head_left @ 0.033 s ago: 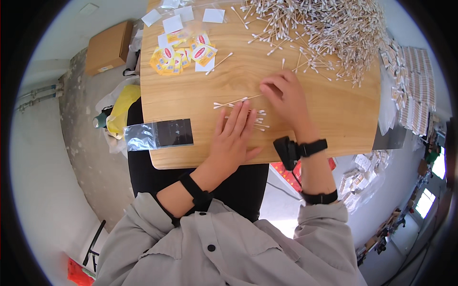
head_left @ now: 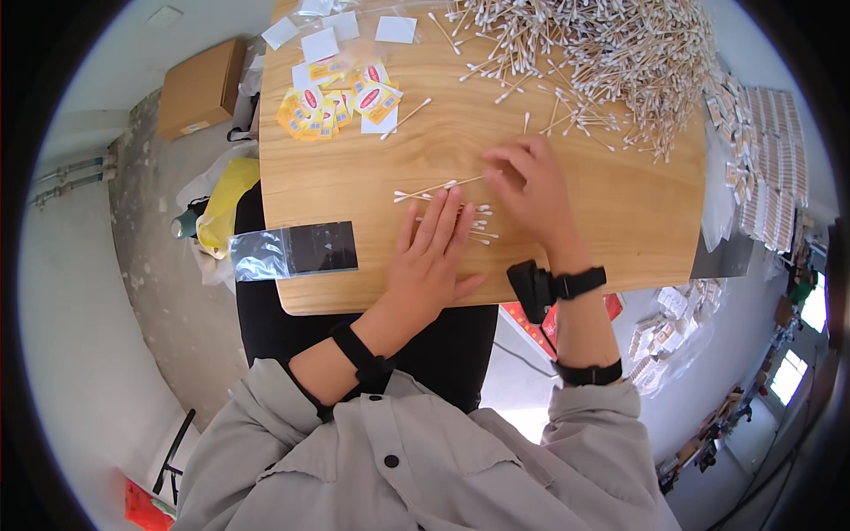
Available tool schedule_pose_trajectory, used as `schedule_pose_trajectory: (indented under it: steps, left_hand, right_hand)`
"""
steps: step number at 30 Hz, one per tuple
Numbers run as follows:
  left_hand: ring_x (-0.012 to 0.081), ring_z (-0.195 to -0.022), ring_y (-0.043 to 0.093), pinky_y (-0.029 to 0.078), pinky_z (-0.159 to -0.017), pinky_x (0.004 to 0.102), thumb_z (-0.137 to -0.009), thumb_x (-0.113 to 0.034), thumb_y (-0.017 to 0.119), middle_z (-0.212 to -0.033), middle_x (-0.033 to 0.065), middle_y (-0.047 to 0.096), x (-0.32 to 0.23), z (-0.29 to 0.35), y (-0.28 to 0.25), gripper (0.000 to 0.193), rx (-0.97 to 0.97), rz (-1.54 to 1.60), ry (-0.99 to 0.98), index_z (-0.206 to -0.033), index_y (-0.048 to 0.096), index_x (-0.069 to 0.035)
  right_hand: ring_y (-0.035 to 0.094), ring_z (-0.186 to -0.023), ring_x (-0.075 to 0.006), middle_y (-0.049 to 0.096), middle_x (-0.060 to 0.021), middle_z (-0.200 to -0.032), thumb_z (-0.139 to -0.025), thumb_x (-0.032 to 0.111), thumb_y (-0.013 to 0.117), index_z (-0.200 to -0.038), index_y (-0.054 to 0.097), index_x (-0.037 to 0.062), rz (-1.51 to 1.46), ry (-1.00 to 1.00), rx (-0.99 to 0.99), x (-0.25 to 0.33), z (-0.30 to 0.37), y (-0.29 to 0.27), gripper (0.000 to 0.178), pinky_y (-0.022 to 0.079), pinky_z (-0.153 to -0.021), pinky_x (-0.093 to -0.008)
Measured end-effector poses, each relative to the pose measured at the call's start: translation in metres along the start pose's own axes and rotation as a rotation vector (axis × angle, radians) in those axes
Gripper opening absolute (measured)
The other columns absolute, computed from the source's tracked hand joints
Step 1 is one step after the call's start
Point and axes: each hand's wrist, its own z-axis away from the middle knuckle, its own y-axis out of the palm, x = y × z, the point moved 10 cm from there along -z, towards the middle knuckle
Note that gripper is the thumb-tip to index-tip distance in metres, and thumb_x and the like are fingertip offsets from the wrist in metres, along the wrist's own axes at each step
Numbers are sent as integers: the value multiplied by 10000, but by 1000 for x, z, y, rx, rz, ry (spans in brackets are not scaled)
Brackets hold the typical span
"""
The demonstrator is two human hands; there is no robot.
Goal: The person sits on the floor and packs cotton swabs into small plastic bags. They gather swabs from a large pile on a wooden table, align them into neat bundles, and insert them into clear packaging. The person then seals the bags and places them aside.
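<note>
My left hand (head_left: pixel 429 243) lies palm down with fingers stretched out, over a small group of cotton swabs (head_left: pixel 481 223) on the wooden table. Their white tips stick out to the right of the fingers; the rest is hidden under the hand. Just beyond its fingertips, a cotton swab (head_left: pixel 469 181) slants up to the right and runs into the curled fingers of my right hand (head_left: pixel 522 177), which is slightly blurred. That swab's far end is hidden at the thumb and index finger. Another swab (head_left: pixel 421 193) lies crossed at the left fingertips.
A big heap of cotton swabs (head_left: pixel 611 53) covers the table's far right. Yellow printed packets (head_left: pixel 319 111) and white cards (head_left: pixel 396 29) lie far left, a loose swab (head_left: pixel 405 119) beside them. A clear and black plastic bag (head_left: pixel 297 250) overhangs the left edge of the table (head_left: pixel 381 168).
My right hand has shifted very slightly toward me. The left hand stays flat on the swabs.
</note>
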Motion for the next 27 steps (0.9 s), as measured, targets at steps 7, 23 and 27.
schedule_pose_trajectory:
  steps: [7,23,27]
  left_hand:
    - [274,-1459,256,215,-1146,480,-742,-518,697,-1567,155,278,-3,-2,-4,943,50,-67,-1,-1470,353,-26]
    - [281,-1465,247,162,-1172,516,-734,-519,688,-1567,161,272,-1,4,-5,948,27,-42,-18,-1473,352,-29]
    - [263,-1471,233,171,-1177,519,-693,-497,725,-1561,148,283,-1,3,-4,993,45,-55,-6,-1474,340,-21]
  right_hand:
    - [591,-864,-279,576,-98,-934,-797,79,692,-978,682,62,165,141,200,6,-7,21,182,494,-747,-377]
    - [602,-756,-255,576,-95,-854,-810,80,679,-908,677,59,194,250,236,-4,-2,15,101,488,-678,-349]
    - [605,-809,-282,573,-89,-841,-784,77,680,-865,692,92,6,204,168,27,-1,19,84,489,-669,-375]
